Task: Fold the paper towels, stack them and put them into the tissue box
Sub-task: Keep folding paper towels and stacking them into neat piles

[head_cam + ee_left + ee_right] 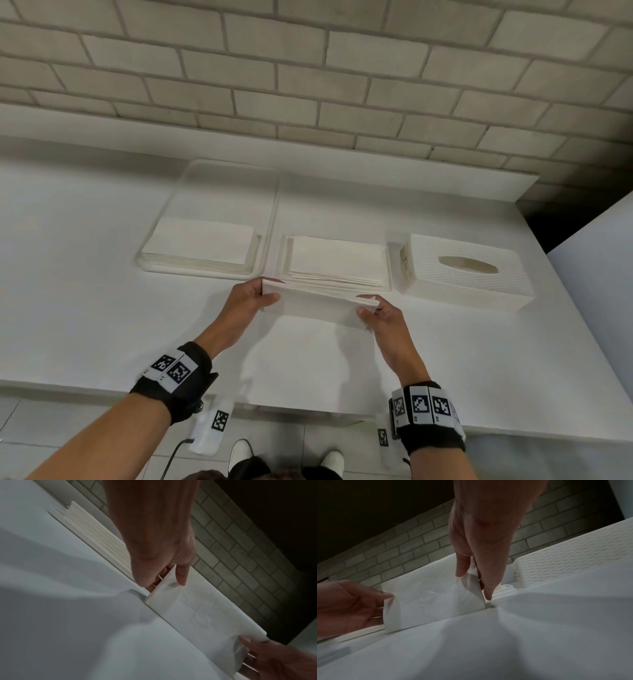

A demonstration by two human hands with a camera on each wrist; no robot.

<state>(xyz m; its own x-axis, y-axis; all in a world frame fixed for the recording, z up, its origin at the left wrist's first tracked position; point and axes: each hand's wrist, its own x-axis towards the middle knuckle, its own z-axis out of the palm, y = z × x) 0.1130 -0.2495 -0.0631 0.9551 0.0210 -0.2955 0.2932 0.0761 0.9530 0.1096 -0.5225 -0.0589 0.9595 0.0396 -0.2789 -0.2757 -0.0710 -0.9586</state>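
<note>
Two hands share one folded paper towel (pixel 318 303), held just above the white tabletop (pixel 102 274) at about 6 o'clock from the pile of folded towels (pixel 337 263). My left hand (pixel 248 301) pinches the towel's left end, thumb on the near face and fingers behind. My right hand (pixel 380 317) pinches the right end the same way, so neither grip is spread. From the right wrist view the towel stands on edge, its embossed face toward me, with its lower edge close to the tabletop.

At 12 o'clock the folded pile sits in a shallow open base (pixel 388 270). At 10 o'clock a clear tray (pixel 263 246) holds a second pile of towels (pixel 198 245). At 2 o'clock stands the white textured tissue box (pixel 466 274) with its oval slot on top.

I judge this step to be placing the fold onto the pile. To do it well, I should keep both pinches light and level, so the layers stay together. I should line the long edges up with the pile beneath before lowering. Letting go with both hands together should keep the towel from skewing or springing open.
</note>
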